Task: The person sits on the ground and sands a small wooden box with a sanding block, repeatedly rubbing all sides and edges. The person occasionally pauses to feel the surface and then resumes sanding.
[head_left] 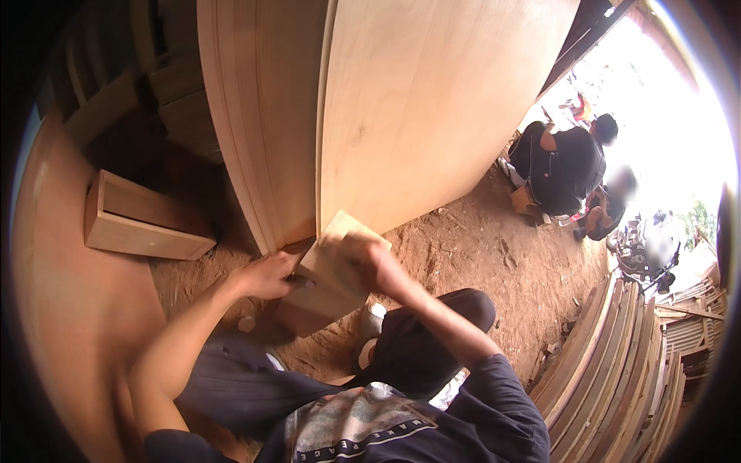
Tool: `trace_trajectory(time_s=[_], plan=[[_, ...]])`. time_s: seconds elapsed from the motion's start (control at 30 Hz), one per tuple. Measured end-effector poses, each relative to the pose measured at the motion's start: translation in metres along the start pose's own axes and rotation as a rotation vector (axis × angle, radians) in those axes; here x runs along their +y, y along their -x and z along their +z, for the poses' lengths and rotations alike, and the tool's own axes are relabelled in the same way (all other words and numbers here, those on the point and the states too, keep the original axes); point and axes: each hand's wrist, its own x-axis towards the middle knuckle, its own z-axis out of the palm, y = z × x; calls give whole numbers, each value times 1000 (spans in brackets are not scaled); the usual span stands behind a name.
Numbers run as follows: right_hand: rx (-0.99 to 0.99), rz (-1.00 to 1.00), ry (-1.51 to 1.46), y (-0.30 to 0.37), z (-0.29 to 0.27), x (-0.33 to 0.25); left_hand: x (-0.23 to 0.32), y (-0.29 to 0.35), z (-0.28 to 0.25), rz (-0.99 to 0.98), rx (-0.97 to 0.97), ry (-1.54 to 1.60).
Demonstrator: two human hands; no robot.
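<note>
Between my bent legs stands a pale wooden box (pixel 315 310), its flat light face turned up and its lower side in shadow. My left hand (pixel 270 276) grips its left edge, close to the foot of a tall wooden panel. Against the upper face presses my right hand (pixel 369 261), fingers curled in and smeared by motion. Whatever it may hold is hidden. The box's top corner is close to the tall panel's lower edge.
Large upright wooden panels (pixel 417 100) rise ahead. An open wooden drawer (pixel 150 241) rests at the left beside a wide board (pixel 69 309). Long planks (pixel 602 355) are stacked at the right on dirt ground (pixel 494 239). Two people (pixel 559 170) crouch farther off near a motorcycle (pixel 652 247).
</note>
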Motion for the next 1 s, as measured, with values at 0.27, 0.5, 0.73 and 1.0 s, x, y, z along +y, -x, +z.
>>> trace_trajectory(time_s=[0.27,0.5,0.73,1.0], plan=[[75,7,-52,0,-3,-2,29,-5,-18,-176,-43,69],[417,51,22,-11,-9,-9,22,-8,-17,-76,0,142],[108,19,-41,-9,-13,13,19,-10,-13,-96,-41,113],[-71,-147,269,-10,-7,5,11,-10,-15,-125,-14,117]])
